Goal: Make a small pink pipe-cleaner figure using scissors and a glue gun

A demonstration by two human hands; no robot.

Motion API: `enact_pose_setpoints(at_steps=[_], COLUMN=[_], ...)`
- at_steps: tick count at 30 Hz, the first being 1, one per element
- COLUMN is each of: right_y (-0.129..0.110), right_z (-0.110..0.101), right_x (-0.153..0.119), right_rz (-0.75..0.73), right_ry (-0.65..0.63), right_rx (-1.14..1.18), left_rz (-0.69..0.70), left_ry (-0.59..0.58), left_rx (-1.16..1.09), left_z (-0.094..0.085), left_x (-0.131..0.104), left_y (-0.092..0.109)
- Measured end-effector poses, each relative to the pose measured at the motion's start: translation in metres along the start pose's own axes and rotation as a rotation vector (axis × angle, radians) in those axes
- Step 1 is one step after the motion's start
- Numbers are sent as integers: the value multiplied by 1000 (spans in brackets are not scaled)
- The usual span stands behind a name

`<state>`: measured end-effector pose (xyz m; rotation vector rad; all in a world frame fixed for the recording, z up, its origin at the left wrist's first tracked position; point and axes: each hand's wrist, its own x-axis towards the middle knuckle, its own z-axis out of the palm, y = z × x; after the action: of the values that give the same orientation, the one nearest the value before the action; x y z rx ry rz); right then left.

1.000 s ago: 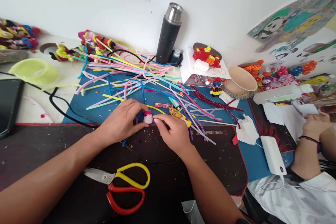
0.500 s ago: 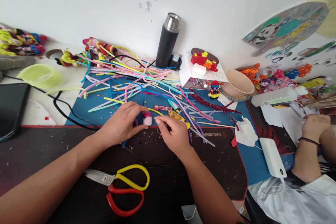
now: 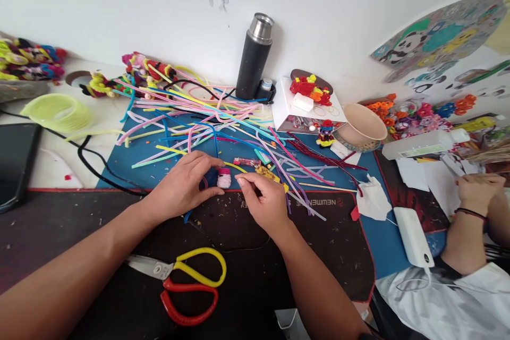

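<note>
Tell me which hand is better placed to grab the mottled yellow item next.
Probably the right hand: it is right beside the mottled yellow item. The left hand holds the pink-and-blue piece.

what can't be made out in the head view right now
In the head view:
Pink and blue piece: blue end partly hidden by the left hand.
Right hand: whether it pinches anything is too small to tell.
Black device: cut off by the left edge.

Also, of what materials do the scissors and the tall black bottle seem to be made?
Scissors: handles smooth, glossy yellow and red, likely plastic; blades grey with metallic sheen, probably steel. Bottle: shiny silver top, apparently metal; black body dull, perhaps painted metal.
</note>
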<state>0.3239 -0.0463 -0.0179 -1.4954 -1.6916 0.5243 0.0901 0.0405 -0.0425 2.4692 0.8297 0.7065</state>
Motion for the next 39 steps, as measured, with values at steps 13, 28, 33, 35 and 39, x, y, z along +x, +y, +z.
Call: enact_pose_setpoints(at_steps=[13, 28, 33, 35, 39], right_y=[0, -27, -28, -28, -26], right_z=[0, -10, -7, -6, -3], right_x=[0, -43, -52, -53, -56], right_rz=[-85, -48, -35, -31, -34], right_ry=[62, 16, -16, -25, -44], right_rx=[73, 167, 174, 175, 194], left_rz=[49, 90, 108, 110, 130], left_ry=[247, -206, -214, -210, -206], left_rx=[-56, 185, 231, 231, 219], left_z=[-35, -23, -18, -14, -9], left_x=[5, -37, -35, -35, -36], left_y=[21, 49, 51, 50, 47])
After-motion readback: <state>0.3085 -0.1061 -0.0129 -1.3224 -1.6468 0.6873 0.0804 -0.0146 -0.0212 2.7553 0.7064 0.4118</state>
